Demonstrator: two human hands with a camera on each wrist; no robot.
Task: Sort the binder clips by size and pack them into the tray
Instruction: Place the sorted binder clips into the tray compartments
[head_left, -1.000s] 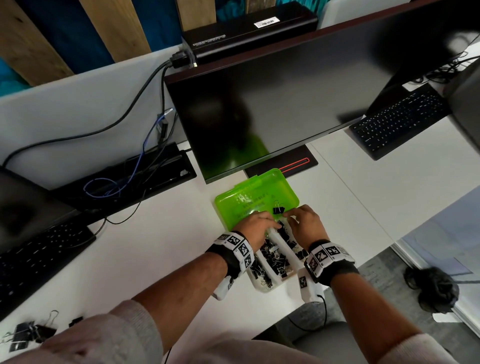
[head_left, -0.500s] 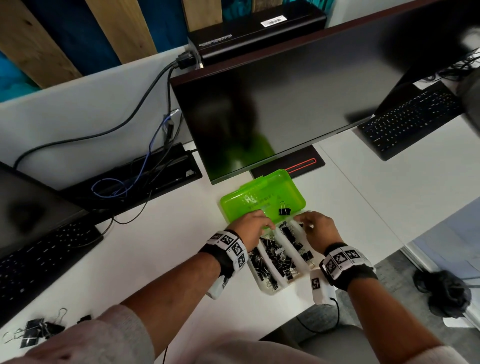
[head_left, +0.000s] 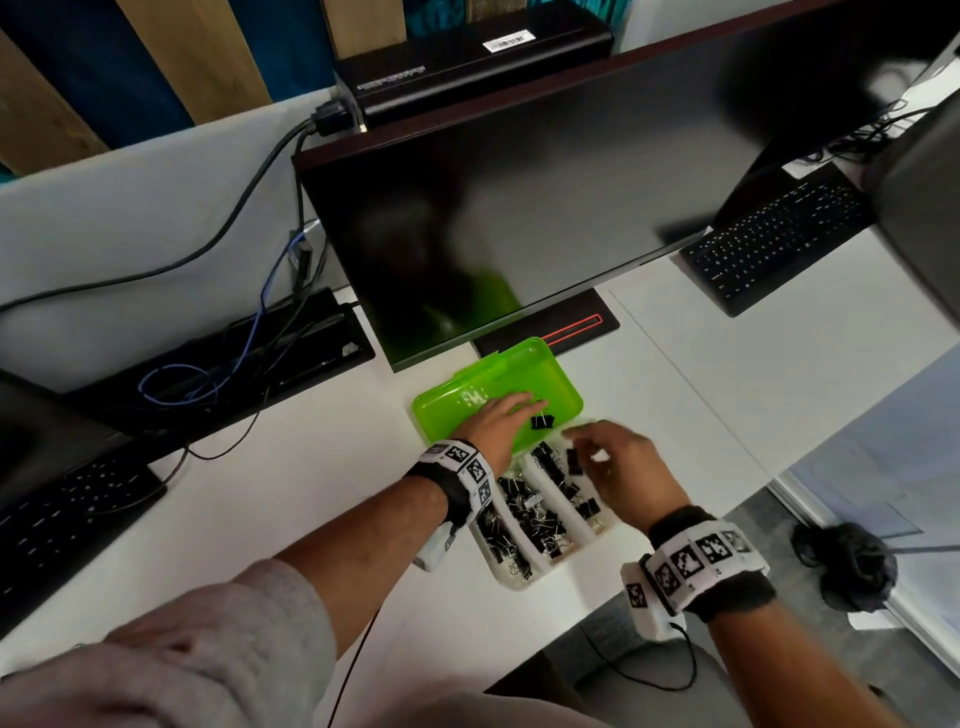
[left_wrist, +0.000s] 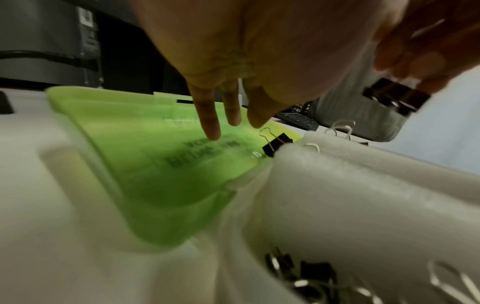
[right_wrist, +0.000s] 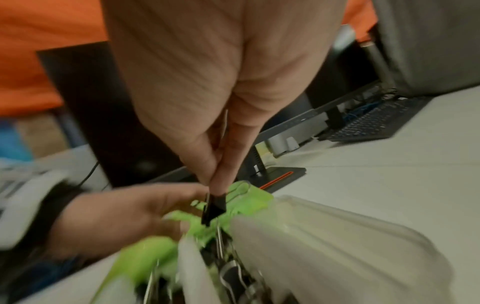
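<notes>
Left hand (head_left: 496, 422) spread flat on green lid (head_left: 447, 410), right hand (head_left: 621, 467) beside it pinching binder clip (right_wrist: 212, 209) above tray (head_left: 597, 535)

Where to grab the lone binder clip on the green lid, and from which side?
Pinch the binder clip by its raised wire handles, coming from above. In the left wrist view its black body lies on the green lid with the wire loops angled up and free. The left hand, with straight fingers, is right beside it; the tray wall crowds the other side.

Right hand (head_left: 618, 470) now off tray (head_left: 524, 579)
</notes>
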